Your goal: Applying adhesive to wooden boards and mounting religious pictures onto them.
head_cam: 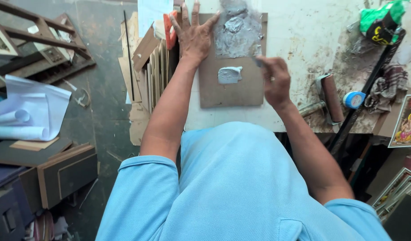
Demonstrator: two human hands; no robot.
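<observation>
A brown hardboard panel (235, 91) lies on a white, stained worktable (299, 31). Grey-white paste (236, 33) is smeared over its far half, and a smaller blob (229, 75) sits near its middle. My left hand (194, 35) lies flat with spread fingers on the panel's left far corner. My right hand (273, 79) is closed at the panel's right edge, gripping a small tool whose tip (258, 61) barely shows; I cannot tell what kind it is.
A stack of upright boards (156, 73) leans at the table's left side. A paint roller (331, 96), a blue tape roll (353, 100), a rag (388, 87) and a green-black bag (381, 20) lie to the right. Framed pictures (408, 122), rolled paper (27, 116) and wooden frames (35, 35) surround the table.
</observation>
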